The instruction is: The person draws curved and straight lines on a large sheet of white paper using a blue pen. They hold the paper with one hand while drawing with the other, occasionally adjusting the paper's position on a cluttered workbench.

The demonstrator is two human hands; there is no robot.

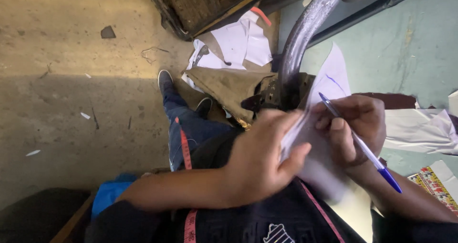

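Observation:
My left hand point(260, 159) grips the folded edge of a white paper sheet point(329, 83), fingers curled around it; the hand is blurred. My right hand point(355, 128) holds a blue ballpoint pen point(362, 145) against the same sheet, tip pointing up and left. The paper carries a short blue pen line near its upper part. Both hands sit close together above my lap, over dark clothing with a red measuring tape point(186, 154) draped across it.
A curved dark metal bar point(300, 37) rises behind the paper. White paper scraps point(241, 42) and a khaki fabric piece point(229, 88) lie on the floor. A green table surface point(396, 47) holds crumpled white paper point(420, 128). My shoe point(165, 80) rests on the concrete floor.

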